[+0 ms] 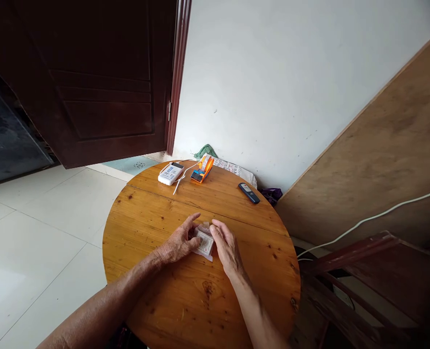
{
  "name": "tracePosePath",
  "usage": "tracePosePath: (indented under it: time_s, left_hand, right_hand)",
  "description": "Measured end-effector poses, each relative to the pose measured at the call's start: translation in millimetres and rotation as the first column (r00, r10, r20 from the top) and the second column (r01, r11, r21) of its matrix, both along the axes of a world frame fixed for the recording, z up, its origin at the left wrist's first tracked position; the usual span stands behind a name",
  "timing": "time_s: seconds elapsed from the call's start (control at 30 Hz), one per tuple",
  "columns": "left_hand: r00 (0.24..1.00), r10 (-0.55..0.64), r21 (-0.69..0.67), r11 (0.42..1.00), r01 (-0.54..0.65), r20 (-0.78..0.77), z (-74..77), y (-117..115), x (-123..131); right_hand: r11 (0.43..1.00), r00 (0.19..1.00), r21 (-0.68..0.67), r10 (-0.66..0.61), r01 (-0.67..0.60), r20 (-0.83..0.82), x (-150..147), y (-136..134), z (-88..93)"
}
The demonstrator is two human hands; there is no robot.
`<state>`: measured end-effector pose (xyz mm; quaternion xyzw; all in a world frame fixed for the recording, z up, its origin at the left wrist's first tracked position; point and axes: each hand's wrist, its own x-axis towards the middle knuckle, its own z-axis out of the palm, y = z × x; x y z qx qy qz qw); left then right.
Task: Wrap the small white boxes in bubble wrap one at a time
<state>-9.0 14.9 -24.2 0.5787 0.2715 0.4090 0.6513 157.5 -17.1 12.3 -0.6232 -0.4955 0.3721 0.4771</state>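
On the round wooden table lies a small flat packet in clear plastic, with a pale printed face. My left hand holds it from the left, the thumb laid across its face and the index finger stretched out past its far edge. At the packet's right edge is my right hand, its fingers extended and the thumb close to the packet's far right corner. A small brownish flap shows between the fingertips at the far end. The undersides of both hands are hidden.
Toward the back stand a white box-shaped device with a cord and an orange and blue tape dispenser. A dark handheld device lies at the right. Beyond are a wall, a dark door and a wooden chair.
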Motion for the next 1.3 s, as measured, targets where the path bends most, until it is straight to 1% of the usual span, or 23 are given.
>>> tracePosePath:
  time_s: [0.1,0.2,0.3,0.4,0.47,0.57,0.63,0.73,0.93,1.13,1.3]
  left_hand:
    - [1.0,0.011,0.028,1.0,-0.01,-0.015,0.1,-1,0]
    - [0.999,0.01,0.045,0.999,-0.009,-0.03,3.4,-2,0]
    - [0.999,-0.004,0.032,0.999,0.006,-0.047,6.7,-2,0]
    - [0.999,-0.019,0.004,1.0,0.019,-0.047,6.9,-1,1]
    - [0.998,0.002,0.002,1.0,-0.001,-0.067,5.7,0,1]
    - [0.995,0.024,-0.004,1.0,-0.024,-0.1,4.6,2,3]
    - [0.996,0.011,-0.031,0.999,-0.014,-0.087,4.9,2,3]
    - [0.998,0.0,-0.059,0.998,-0.004,-0.065,6.4,2,2]
    - [0.991,0.029,-0.036,0.999,-0.034,-0.128,10.4,0,0]
    - [0.984,0.076,-0.023,0.996,-0.08,-0.161,12.1,0,2]
    - [0.968,0.099,0.019,0.995,-0.097,-0.232,14.4,-1,1]
  right_hand:
    - [0.999,0.991,-0.032,-0.001,-0.004,-0.133,-3,12,-1.7]
    - [0.999,0.961,-0.029,-0.047,0.041,-0.272,-8,19,-5.4]
    - [0.993,0.937,0.018,-0.103,0.116,-0.334,-12,21,-6.6]
    - [0.986,0.907,0.027,-0.143,0.167,-0.395,-15,20,-5.7]
    - [0.983,0.894,0.033,-0.151,0.182,-0.421,-16,19,-5.1]
    - [0.984,0.896,0.06,-0.125,0.166,-0.425,-18,17,-4.3]
    - [0.987,0.911,0.088,-0.09,0.136,-0.402,-19,15,-3.1]
    - [0.988,0.948,0.139,-0.017,0.064,-0.319,-18,10,-0.3]
    - [0.98,0.99,0.193,0.078,-0.055,-0.117,-13,2,1.7]
    - [0.96,0.988,0.232,0.147,-0.156,0.057,-9,0,2.6]
    - [0.933,0.958,0.252,0.212,-0.257,0.192,-2,0,10.9]
